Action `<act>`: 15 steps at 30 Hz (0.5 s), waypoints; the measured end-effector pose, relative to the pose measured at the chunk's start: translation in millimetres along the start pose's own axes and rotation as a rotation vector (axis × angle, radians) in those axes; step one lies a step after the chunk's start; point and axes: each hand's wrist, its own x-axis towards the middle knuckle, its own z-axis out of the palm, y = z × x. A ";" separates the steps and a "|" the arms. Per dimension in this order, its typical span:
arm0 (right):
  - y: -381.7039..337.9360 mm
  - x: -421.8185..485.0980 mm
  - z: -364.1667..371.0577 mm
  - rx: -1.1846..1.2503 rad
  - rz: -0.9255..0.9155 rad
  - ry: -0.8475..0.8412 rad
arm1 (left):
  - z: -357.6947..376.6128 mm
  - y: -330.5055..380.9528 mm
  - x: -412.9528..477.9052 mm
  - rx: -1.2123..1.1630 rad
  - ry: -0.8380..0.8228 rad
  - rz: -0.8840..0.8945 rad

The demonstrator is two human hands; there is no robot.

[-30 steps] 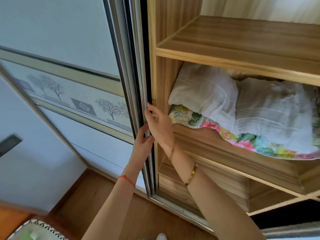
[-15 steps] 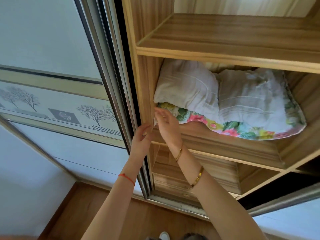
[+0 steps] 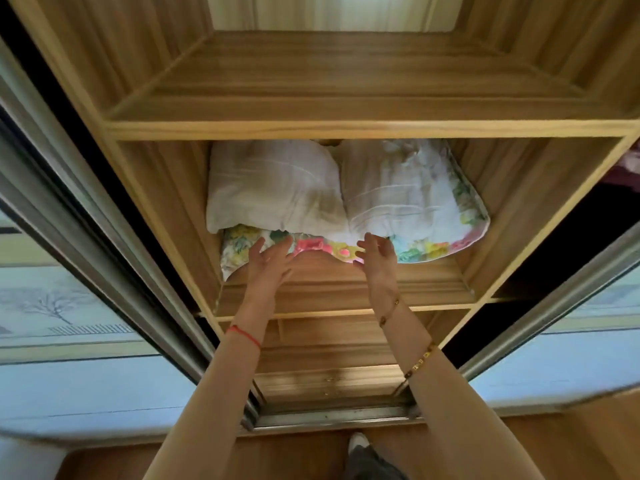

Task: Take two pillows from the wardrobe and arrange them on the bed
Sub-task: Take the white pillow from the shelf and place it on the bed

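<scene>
Here they are, two white pillows side by side on the middle shelf (image 3: 346,289) of the wardrobe: the left pillow (image 3: 273,188) plump against the left wall, the right pillow (image 3: 398,192) more crumpled and pressed up to it at the centre. Both sit on a floral quilt (image 3: 436,251) whose bright edge pokes out along the shelf's front edge. They look soft and light, all give and no stiffness, so I judge they will sag and fold if I pinch a corner; better to scoop under the front edge of each and hug the bulk. The quilt underneath could drag out with them, so I want my fingers between pillow and quilt, not under both. My left hand (image 3: 266,268) is up at the front edge, fingers spread and empty, just at the quilt's left front corner; my right hand (image 3: 377,261) is beside it, also spread wide and holding nothing, fingertips close to the seam where the two pillows meet. The hands are apart, neither gripping yet. The upper shelf (image 3: 346,129) above is bare, and the sliding door (image 3: 86,254) is pushed off to my left.
</scene>
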 end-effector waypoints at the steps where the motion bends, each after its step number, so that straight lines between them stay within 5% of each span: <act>1: -0.1 4.1 -4.1 0.019 0.026 0.028 | 1.1 1.6 1.9 -0.005 -0.001 -0.008; 10: -6.0 75.6 -24.5 0.161 0.260 0.131 | 38.5 17.3 60.6 -0.151 0.199 -0.095; 15: -6.6 96.3 -17.4 0.146 0.298 0.005 | 41.7 26.4 77.6 -0.241 0.240 -0.096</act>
